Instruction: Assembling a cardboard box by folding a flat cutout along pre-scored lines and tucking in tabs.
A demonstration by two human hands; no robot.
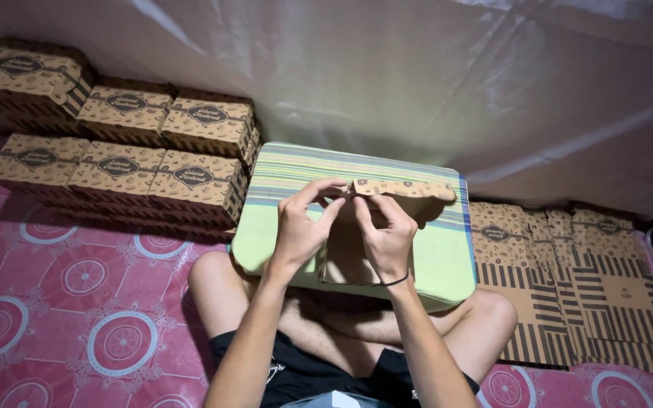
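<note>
We sit cross-legged on a pink floor mat [77,302] with white circle patterns, a green striped cushion [447,264] resting across our knees. On the cushion lies a brown printed cardboard box blank [357,249], partly folded, with its scalloped top flap [410,189] raised at the far edge.

Both of our hands are on that box. Our left hand [300,227] pinches the flap's left end between thumb and forefinger, and our right hand [387,230] grips just beside it, fingers curled over the same edge. The two hands sit close together, nearly touching, each clamped on the cardboard. A dark band [396,281] circles our right wrist.

To the far left, folded boxes [122,162] of the same brown print stand stacked in two rows, several layers high, against a white sheet [417,75] that hangs behind everything. The nearest stack stands just beside the cushion's left edge.

To the right, a pile of flat blanks [568,279] lies spread on the mat, overlapping one another, with black stripes showing on their near halves. It lies just beside the cushion's right edge and our right knee.
</note>
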